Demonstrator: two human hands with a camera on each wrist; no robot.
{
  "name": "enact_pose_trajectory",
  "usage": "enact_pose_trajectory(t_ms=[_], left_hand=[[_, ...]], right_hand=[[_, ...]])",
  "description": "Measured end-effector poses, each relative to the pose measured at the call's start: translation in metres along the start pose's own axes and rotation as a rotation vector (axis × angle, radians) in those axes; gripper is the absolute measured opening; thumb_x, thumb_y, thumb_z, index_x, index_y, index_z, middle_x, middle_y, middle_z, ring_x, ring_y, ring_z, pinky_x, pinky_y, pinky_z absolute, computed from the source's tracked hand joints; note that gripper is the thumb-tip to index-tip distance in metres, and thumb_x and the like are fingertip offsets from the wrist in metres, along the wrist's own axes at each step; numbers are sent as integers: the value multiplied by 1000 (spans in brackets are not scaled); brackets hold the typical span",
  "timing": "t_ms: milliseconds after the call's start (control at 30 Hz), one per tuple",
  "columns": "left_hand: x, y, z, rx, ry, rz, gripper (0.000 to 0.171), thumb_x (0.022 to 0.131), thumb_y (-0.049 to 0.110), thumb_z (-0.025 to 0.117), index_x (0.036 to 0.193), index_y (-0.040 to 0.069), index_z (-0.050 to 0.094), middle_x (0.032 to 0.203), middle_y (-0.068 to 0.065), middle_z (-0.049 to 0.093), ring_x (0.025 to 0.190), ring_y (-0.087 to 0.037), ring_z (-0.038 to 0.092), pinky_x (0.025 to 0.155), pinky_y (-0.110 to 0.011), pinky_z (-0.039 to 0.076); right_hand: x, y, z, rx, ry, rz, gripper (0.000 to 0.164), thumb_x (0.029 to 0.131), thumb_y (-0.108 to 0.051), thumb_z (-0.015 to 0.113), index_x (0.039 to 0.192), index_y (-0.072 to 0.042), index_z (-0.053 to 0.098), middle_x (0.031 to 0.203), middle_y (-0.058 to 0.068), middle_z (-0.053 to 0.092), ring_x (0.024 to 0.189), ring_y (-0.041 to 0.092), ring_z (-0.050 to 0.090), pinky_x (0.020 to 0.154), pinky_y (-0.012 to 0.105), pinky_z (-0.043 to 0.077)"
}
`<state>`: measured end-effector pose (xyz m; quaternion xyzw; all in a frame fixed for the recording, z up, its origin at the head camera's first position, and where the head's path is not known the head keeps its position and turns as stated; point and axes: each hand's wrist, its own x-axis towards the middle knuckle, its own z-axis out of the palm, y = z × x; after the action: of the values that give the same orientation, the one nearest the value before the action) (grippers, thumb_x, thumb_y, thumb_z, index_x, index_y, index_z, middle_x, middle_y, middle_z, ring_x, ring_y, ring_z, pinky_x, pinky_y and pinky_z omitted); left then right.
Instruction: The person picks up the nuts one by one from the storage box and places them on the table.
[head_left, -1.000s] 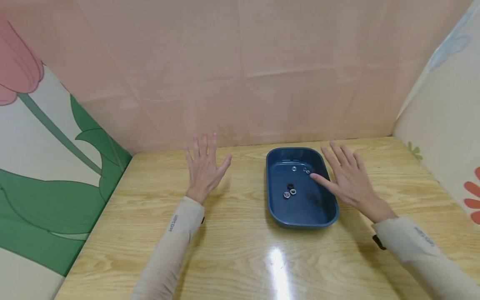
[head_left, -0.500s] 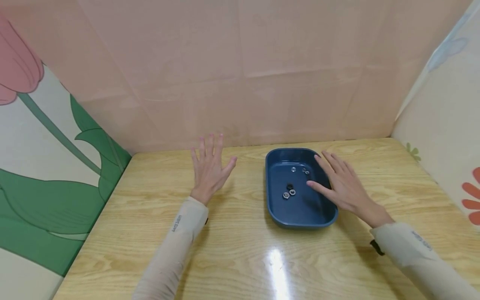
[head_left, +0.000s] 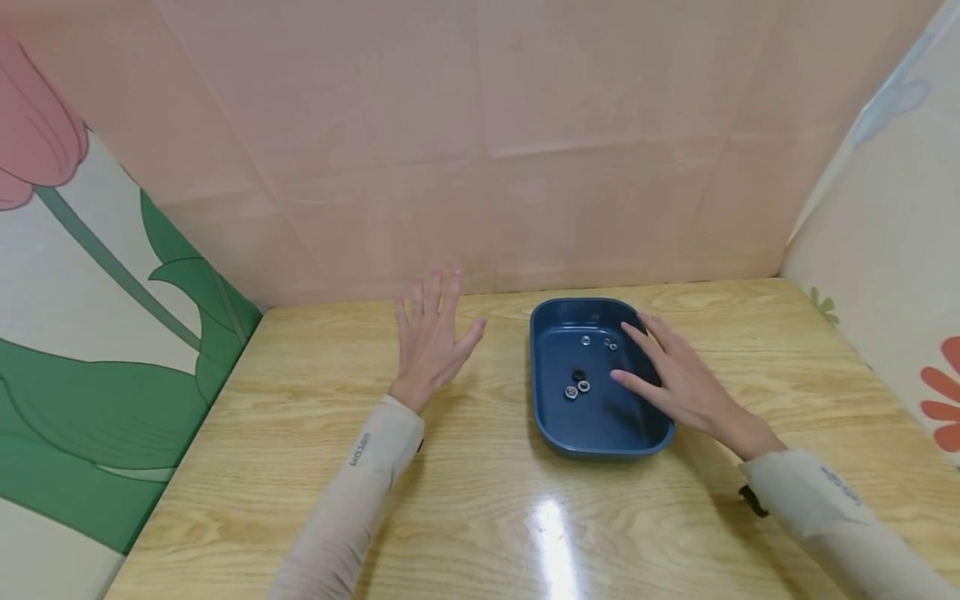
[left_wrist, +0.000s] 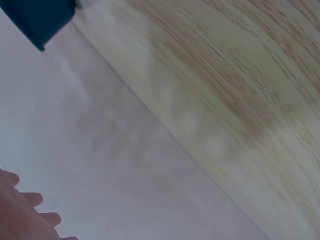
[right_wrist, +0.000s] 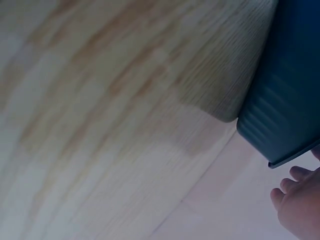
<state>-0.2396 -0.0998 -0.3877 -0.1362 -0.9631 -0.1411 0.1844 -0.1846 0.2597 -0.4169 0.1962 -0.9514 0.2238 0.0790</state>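
A blue rectangular tray [head_left: 592,429] with rounded corners stands on the wooden table. Inside it lie small nuts: a black nut [head_left: 578,375] close to a silver nut [head_left: 572,392] and another silver one, and several smaller silver rings [head_left: 586,341] farther back. My right hand [head_left: 690,387] hovers over the tray's right side, thumb above the inside and fingers at the right rim; whether it touches is unclear. To the tray's left, my left hand [head_left: 429,354] is held with spread fingers, apart from everything. Neither hand holds anything.
The wooden table [head_left: 300,433] ends at a pinkish cloth backdrop [head_left: 375,167]. Panels with printed flowers border it at left and right. In the left wrist view, a corner of the tray [left_wrist: 42,20] shows at the top left.
My right hand has come lower and leftward over the tray, its fingers less spread. My left hand has drifted right towards the tray. The nuts lie as before.
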Motion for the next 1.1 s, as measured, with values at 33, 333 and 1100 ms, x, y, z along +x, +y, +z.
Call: enact_pose_trajectory(t_ms=[33,333,1100], left_hand=[[0,1,0,-3,0,3,81,98,61,40,162,22,10,168,-10,10,154,-36,1,118,-66,2],[1,11,0,-3,-6,14,79,98,61,39,162,23,11,168,-8,9,154,-33,3,118,-66,4],[1,33,3,-41,-33,51,79,97,61,40,161,21,16,167,-9,16,152,-35,15,118,-65,4]], right_hand=[[0,0,0,0,-5,3,79,95,-49,62,157,-10,32,165,20,16,149,47,15,110,72,20],[-1,1,0,19,-76,51,76,97,-52,57,156,-10,32,164,20,18,152,42,9,111,73,18],[-3,3,-2,68,-144,91,86,98,-53,54,158,-2,19,167,18,10,154,38,3,114,70,15]])
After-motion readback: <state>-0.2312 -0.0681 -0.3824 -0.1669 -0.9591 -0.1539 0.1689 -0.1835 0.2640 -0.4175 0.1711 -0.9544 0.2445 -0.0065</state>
